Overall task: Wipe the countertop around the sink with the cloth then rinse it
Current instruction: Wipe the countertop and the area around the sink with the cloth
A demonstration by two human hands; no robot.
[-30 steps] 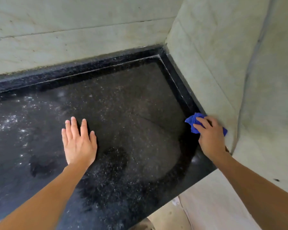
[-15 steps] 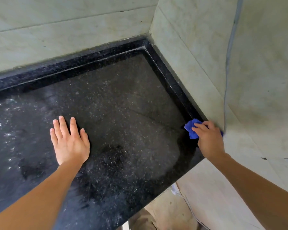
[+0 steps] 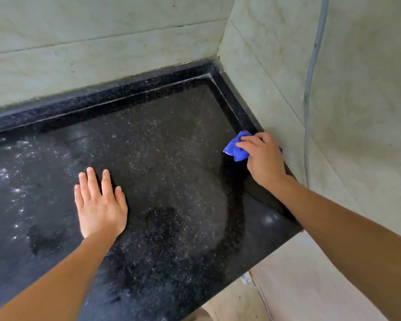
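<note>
A black speckled granite countertop (image 3: 162, 144) fills the middle of the view, with wet dark patches and a lighter dusty area. My right hand (image 3: 264, 158) presses a bunched blue cloth (image 3: 235, 148) against the counter beside the raised black rim at the right wall. Part of the cloth is hidden under my fingers. My left hand (image 3: 100, 205) lies flat on the counter with its fingers spread, holding nothing. No sink shows in this view.
Pale marble walls (image 3: 102, 49) meet at the far right corner behind a raised black rim (image 3: 116, 96). A grey cable (image 3: 310, 72) runs down the right wall. The counter's front edge (image 3: 252, 267) drops to a pale floor at the bottom right.
My right hand has slid the blue cloth farther along the right rim toward the back corner. My left hand has stayed flat on the counter.
</note>
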